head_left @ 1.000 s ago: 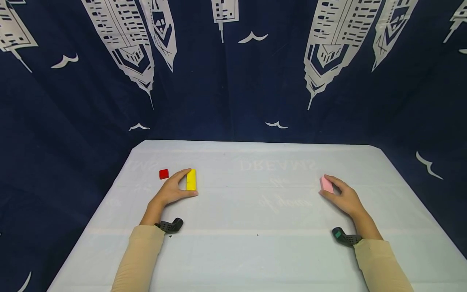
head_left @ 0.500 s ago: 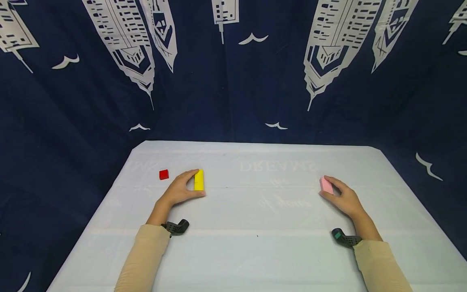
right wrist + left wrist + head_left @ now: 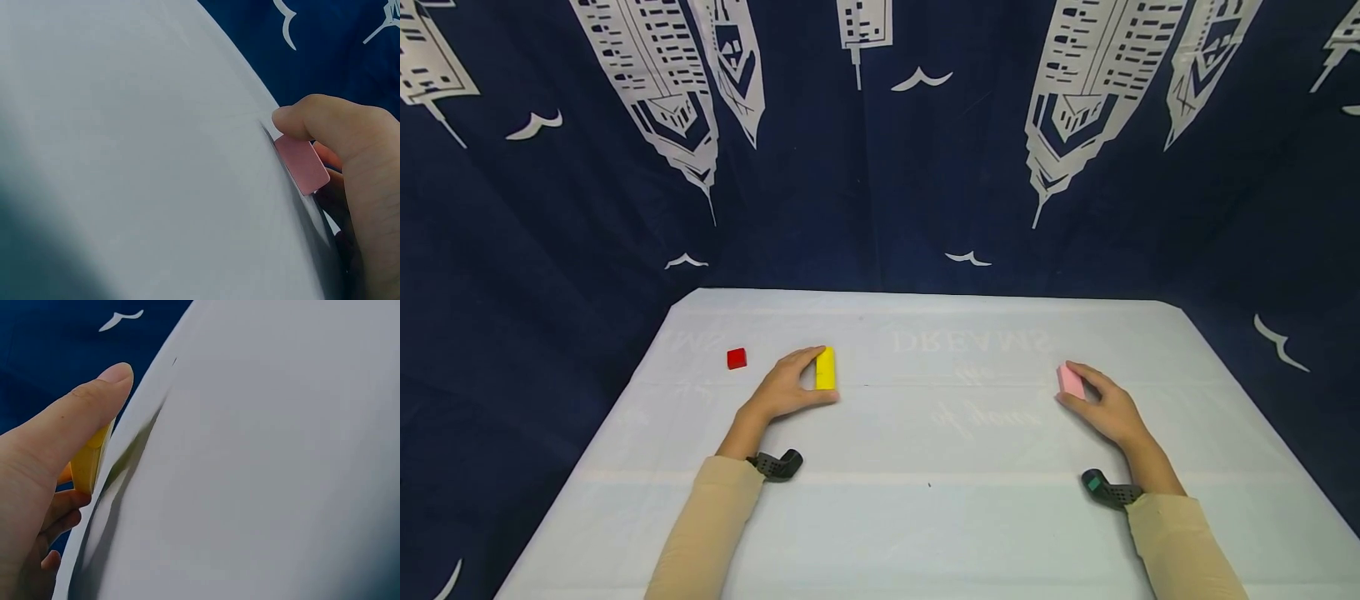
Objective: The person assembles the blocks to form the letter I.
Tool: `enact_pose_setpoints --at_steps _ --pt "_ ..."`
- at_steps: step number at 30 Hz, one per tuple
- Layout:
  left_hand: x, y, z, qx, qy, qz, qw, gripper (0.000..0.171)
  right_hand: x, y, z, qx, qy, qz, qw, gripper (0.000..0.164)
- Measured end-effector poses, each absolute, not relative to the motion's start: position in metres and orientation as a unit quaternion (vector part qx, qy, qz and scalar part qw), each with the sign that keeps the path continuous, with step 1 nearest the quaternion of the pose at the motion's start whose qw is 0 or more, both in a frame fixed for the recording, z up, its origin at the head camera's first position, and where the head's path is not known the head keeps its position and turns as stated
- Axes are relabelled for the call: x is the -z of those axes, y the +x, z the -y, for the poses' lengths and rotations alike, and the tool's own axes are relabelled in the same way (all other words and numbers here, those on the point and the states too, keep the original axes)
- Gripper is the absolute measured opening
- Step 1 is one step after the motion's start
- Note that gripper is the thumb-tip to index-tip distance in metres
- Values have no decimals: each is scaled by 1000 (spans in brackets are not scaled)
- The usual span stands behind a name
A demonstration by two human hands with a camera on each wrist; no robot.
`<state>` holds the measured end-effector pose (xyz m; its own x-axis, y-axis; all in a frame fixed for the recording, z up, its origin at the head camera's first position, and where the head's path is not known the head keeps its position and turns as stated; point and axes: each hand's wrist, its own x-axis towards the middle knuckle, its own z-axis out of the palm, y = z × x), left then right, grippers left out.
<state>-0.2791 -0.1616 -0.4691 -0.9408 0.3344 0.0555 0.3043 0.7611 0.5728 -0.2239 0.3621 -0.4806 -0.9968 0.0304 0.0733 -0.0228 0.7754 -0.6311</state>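
Yellow block (image 3: pixel 825 368) runs near-to-far, pinched endwise by the left hand (image 3: pixel 787 387), well apart from the right hand (image 3: pixel 1110 407) pinching a pink block (image 3: pixel 1071 381).

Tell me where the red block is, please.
In the head view, the red block lies on the left of the table, left of the left hand and yellow block.

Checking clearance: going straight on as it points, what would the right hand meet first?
Past the pink block it holds, the right hand would likely meet the blue backdrop beyond the table; depth is unclear.
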Motion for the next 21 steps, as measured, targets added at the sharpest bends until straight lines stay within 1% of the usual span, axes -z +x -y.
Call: enact_pose_setpoints --at_steps 6,15,21 --pt "469 -283 151 -297 182 -937 14 94 481 -224 -362 -334 -3 942 40 75" --pt "471 -284 136 -290 202 -935 23 95 482 -223 -361 -339 -1 940 45 74" --pt "471 -285 127 -281 214 -936 17 96 481 -224 -360 -334 -4 941 46 74"
